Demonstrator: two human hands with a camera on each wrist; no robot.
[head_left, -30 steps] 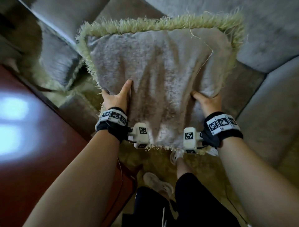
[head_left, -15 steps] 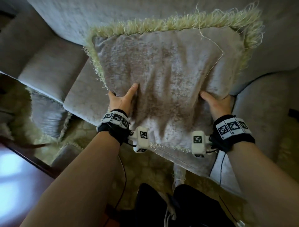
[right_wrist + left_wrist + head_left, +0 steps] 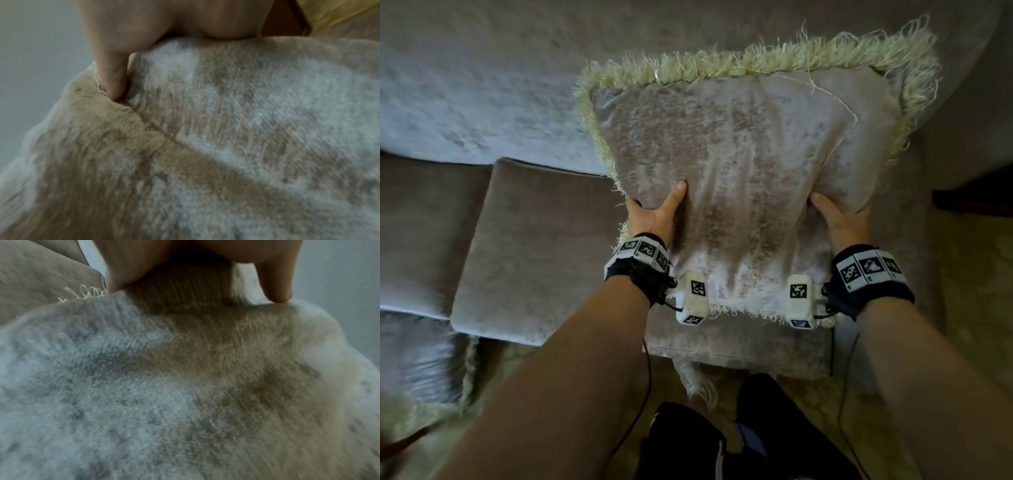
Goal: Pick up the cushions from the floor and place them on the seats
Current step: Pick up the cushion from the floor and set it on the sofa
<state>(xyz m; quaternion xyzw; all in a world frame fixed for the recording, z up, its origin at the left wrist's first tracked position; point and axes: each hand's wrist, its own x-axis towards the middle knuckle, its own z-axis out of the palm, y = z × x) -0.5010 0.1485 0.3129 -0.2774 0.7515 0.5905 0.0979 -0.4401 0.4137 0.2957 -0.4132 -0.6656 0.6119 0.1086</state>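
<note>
A grey-beige velvet cushion (image 3: 739,164) with a pale yellow fringe is held over the right seat (image 3: 739,346) of a grey sofa, its far edge near the backrest (image 3: 482,85). My left hand (image 3: 654,216) grips its left side, thumb on top and fingers hidden underneath. My right hand (image 3: 839,219) grips the right side the same way. In the left wrist view the thumb (image 3: 275,280) presses into the cushion's pile (image 3: 185,386). The right wrist view shows the other thumb (image 3: 111,73) dug into the cushion (image 3: 226,146). I cannot tell whether the cushion touches the seat.
The neighbouring seat pad (image 3: 534,246) lies bare to the left. A second fringed cushion (image 3: 417,363) lies on the carpet at lower left. My legs and a white shoe (image 3: 698,387) stand at the sofa's front edge. A patterned carpet (image 3: 979,308) runs along the right.
Both hands carried the cushion away from the wooden table and the floor and forward over the sofa seat, toward the backrest. The grip is unchanged.
</note>
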